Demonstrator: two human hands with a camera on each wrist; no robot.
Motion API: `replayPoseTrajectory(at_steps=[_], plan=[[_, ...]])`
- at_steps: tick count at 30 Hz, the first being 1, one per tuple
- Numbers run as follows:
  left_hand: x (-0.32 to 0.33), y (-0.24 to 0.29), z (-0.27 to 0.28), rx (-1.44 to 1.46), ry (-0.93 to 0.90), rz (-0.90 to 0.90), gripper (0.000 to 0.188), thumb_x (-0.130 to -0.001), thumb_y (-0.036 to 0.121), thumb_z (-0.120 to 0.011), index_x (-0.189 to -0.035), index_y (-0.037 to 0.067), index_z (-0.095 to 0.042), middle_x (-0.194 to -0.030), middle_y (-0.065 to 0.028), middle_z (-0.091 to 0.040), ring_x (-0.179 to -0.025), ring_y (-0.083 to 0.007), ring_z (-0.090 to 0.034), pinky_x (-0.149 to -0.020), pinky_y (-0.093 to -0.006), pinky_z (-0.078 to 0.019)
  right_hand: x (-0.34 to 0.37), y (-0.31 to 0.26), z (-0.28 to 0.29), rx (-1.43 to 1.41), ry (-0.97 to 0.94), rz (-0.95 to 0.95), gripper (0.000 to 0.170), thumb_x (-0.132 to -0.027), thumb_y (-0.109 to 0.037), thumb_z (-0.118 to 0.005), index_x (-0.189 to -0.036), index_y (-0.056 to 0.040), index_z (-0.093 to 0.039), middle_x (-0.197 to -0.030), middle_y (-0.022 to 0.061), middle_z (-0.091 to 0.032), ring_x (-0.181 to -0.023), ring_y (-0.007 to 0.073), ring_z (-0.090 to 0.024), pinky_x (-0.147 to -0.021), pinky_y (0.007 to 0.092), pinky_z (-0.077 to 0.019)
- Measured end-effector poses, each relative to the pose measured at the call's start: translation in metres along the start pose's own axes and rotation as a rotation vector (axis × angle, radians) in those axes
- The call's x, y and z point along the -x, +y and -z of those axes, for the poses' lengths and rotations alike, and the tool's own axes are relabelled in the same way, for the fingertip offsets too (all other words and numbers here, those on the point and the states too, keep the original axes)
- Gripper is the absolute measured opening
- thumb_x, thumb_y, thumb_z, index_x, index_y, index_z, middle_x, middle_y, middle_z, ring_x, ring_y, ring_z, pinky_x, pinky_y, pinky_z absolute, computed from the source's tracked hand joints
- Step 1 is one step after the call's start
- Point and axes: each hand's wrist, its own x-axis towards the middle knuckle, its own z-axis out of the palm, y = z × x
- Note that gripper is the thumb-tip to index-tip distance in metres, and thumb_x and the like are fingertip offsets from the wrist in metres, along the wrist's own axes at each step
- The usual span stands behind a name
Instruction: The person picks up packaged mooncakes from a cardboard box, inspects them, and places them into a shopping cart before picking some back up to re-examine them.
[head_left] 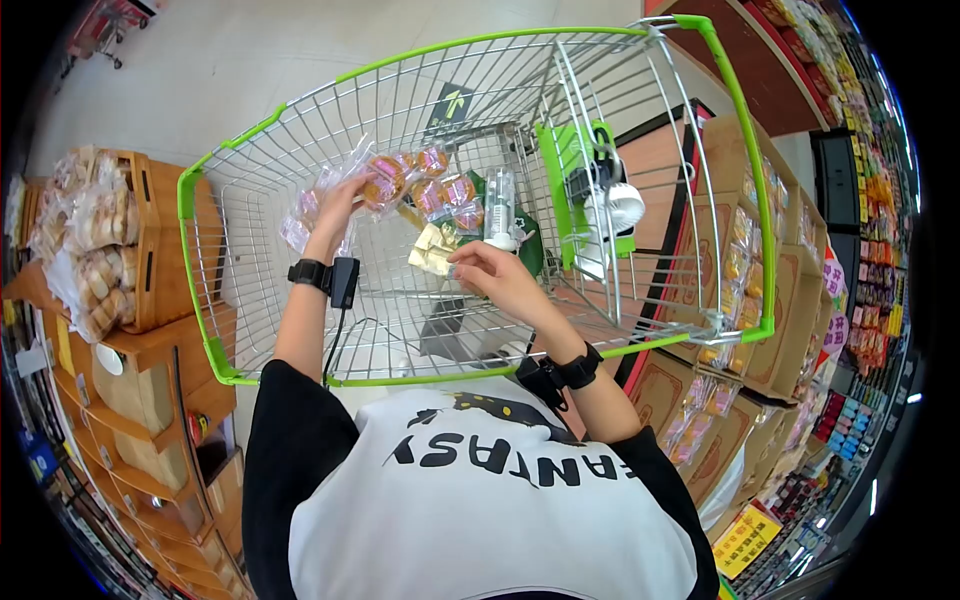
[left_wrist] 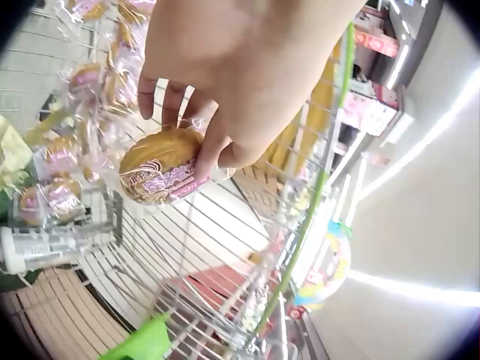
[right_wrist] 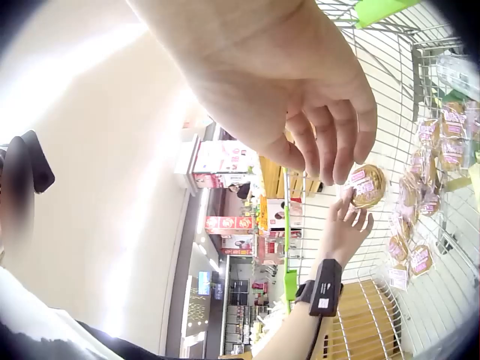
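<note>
The left hand (head_left: 343, 203) (left_wrist: 225, 82) pinches a round, clear-wrapped pastry (head_left: 385, 183) (left_wrist: 163, 166) between thumb and fingers, above the shopping cart's basket. More wrapped pastries (head_left: 430, 197) (left_wrist: 60, 157) lie in the cart beside it. My right hand (head_left: 500, 283) (right_wrist: 300, 90) hovers over the cart with loosely bent fingers and nothing in them, close to a pale yellow package (head_left: 433, 248). In the right wrist view the left hand (right_wrist: 346, 234) is below the right one, at the held pastry (right_wrist: 367, 186).
A clear bottle (head_left: 499, 205) and a dark green item lie in the cart, whose green rim (head_left: 440, 380) runs close to the body. Bagged bread fills a wooden stand (head_left: 160, 235) at the left. Cardboard boxes (head_left: 700, 440) of packaged goods line the right side.
</note>
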Motion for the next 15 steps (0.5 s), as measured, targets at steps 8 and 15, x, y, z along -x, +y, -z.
replayPoseTrajectory(at_steps=[8,15], plan=[[0.093,0.097,-0.055,-0.024,-0.222,-0.201,0.027,-0.086,0.019,-0.043,-0.093,0.004,-0.064,-0.096,-0.0031,-0.058,-0.088,-0.0118,-0.051,-0.077,-0.0248,-0.0396,0.063,-0.033,0.001,0.264,0.331,0.367,0.022,-0.079,-0.009,-0.056,-0.099,-0.0012,-0.052,-0.093,0.0094,-0.050,-0.083,0.0168,-0.054,-0.069,0.0266,-0.0452],[0.160,0.141,-0.118,-0.146,-0.454,-0.399,0.024,-0.084,0.015,-0.045,-0.083,0.000,-0.064,-0.094,-0.0054,-0.059,-0.086,-0.0126,-0.052,-0.077,-0.0252,-0.0403,0.118,-0.042,0.011,0.079,0.477,0.498,0.036,-0.078,-0.013,-0.061,-0.108,-0.0024,-0.046,-0.103,0.0093,-0.048,-0.094,0.0174,-0.051,-0.075,0.0280,-0.0460]])
